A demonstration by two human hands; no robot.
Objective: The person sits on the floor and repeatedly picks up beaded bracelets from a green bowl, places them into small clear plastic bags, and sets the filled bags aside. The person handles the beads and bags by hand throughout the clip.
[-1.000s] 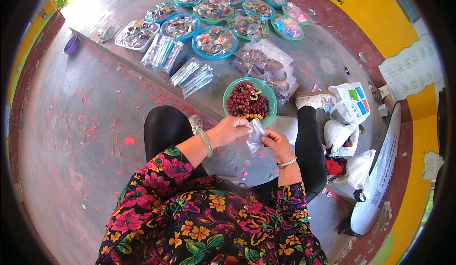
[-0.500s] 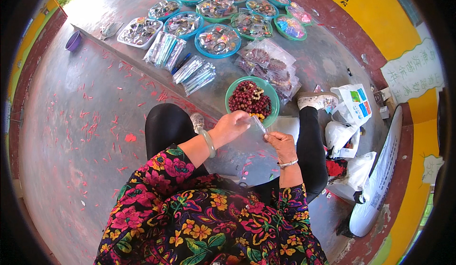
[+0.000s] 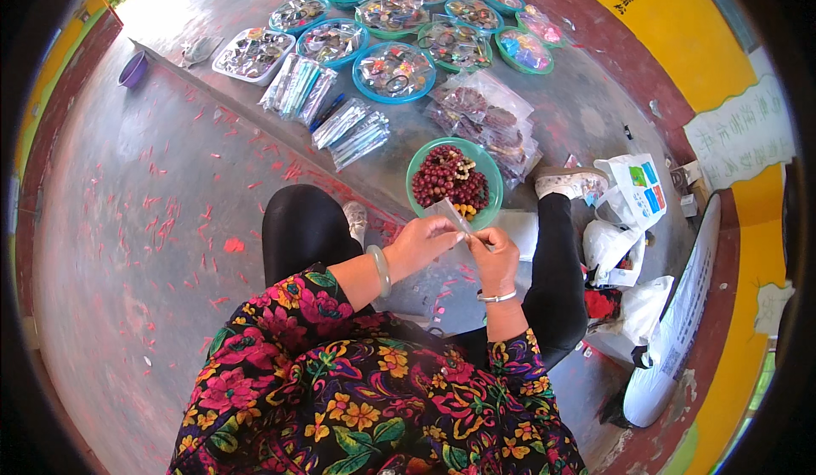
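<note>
Between my hands is a small clear plastic bag (image 3: 450,212), looking flat and tilted. My right hand (image 3: 497,260) pinches its near edge between thumb and fingers. The fingers of my left hand (image 3: 422,244) are closed at the same edge, their tips almost touching the right ones. Just beyond the bag stands a green plastic basin (image 3: 491,169). It holds dark red bead strings (image 3: 444,174), with some cream and yellow beads among them. The bag hides part of the basin's near rim.
Flat clear packs of bead bracelets (image 3: 489,118) lie behind the basin. Bundles of wrapped pens (image 3: 350,132) are to the left, and several basins (image 3: 393,73) of packaged goods stand farther back. White plastic bags (image 3: 631,187) sit at right. Red scraps litter the floor (image 3: 170,288).
My hands have come together at the bag's near edge. The left hand has drawn back toward me, and the right has shifted slightly left. The bag now shows more of its flat side.
</note>
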